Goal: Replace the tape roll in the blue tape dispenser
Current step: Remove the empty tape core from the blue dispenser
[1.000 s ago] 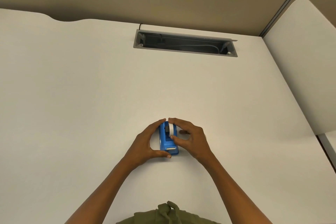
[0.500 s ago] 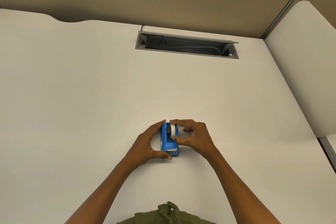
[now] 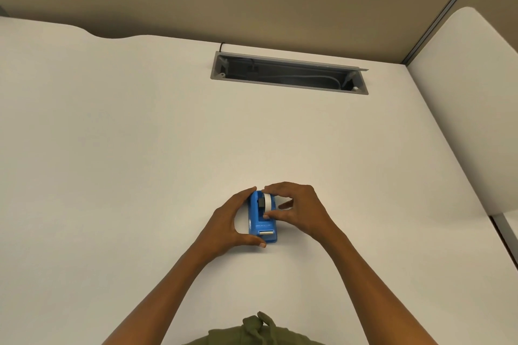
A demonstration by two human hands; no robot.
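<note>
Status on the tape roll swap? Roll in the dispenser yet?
Done: a white tape roll sits in the blue tape dispenser on the desk.
In hand: left hand grips the dispenser body; right hand pinches the roll from above, apparently seating it.
Left: confirm it's fully seated, pull tape to the cutter. No tape shows there, and I can't tell old roll from new.

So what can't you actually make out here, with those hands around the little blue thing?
- Head view: the right hand pinches the tape roll, hiding the roll's right side.
- The left hand covers the left side of the blue dispenser.
- The roll's hub: too small to tell whether it is seated.
- Inside the cable slot: dark, only a cable shows.
- The green garment: cut off by the bottom edge.
</note>
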